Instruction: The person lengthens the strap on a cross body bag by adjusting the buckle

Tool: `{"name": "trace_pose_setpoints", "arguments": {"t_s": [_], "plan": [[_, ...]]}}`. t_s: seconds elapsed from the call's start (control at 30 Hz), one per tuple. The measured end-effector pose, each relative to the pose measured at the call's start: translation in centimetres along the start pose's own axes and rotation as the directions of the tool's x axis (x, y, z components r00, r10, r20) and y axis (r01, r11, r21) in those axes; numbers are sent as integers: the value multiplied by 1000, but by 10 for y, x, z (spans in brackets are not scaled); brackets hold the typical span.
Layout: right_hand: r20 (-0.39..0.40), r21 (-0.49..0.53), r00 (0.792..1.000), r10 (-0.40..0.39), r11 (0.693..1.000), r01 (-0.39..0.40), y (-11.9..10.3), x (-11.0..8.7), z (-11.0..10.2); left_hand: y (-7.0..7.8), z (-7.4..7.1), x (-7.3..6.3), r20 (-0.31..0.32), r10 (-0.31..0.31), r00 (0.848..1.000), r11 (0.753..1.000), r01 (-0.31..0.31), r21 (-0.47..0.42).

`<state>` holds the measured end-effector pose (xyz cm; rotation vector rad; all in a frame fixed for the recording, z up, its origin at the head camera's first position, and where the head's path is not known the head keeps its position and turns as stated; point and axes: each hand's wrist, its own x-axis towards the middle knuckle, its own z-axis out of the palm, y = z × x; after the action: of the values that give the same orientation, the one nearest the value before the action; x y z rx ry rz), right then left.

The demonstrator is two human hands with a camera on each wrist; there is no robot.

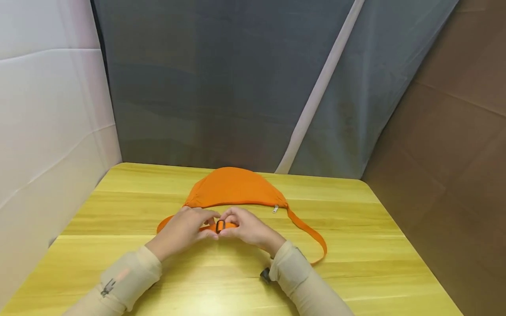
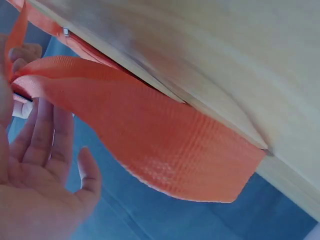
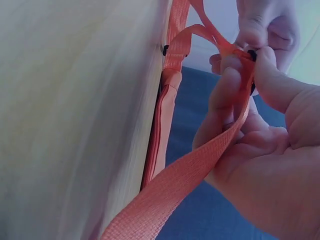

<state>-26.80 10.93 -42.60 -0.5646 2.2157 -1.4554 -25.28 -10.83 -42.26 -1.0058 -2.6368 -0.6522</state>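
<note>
An orange waist bag (image 1: 237, 188) lies on the table with its zipper along the near edge. In front of it, both hands meet at a black strap slider (image 1: 220, 226) threaded on the orange strap (image 1: 207, 228). From the left, my left hand (image 1: 186, 226) pinches the strap beside the slider. My right hand (image 1: 249, 226) pinches strap and slider between thumb and fingers from the other side. In the right wrist view, the slider (image 3: 252, 55) sits between the two hands' fingertips, partly hidden. A wide strap loop (image 2: 165, 140) hangs beside the left hand.
A wooden table (image 1: 375, 245) lies under everything. The strap's right part (image 1: 316, 237) curves across it to a black buckle end (image 1: 265, 275) beside the right cuff. Dark cloth (image 1: 221, 87) stands behind, a white panel (image 1: 51, 109) left, a brown one (image 1: 446, 166) right.
</note>
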Motion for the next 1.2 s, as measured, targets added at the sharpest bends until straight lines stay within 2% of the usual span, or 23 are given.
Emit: {"name": "trace_pose_setpoints", "arguments": {"t_s": [0.17,0.37,0.6,0.9,1.2], "plan": [[20,17,1000,-19,1000,19,-2,-1,-2,3,0,0,-15,-26,1000,1000,26,15],[14,-9,1000,21,1000,-21,0,-2,-11,3,-2,-1,-20,-70,997,998,70,1],[-2,-8,1000,18,1000,-18,3,-2,-18,1,-6,0,-79,-55,995,997,50,-54],[24,80,1000,7,997,-8,2,-2,-15,1,-7,-1,-27,-96,995,981,90,-174],[27,185,1000,-9,983,4,0,-3,-12,1,-7,0,-22,-92,995,974,86,-211]]}}
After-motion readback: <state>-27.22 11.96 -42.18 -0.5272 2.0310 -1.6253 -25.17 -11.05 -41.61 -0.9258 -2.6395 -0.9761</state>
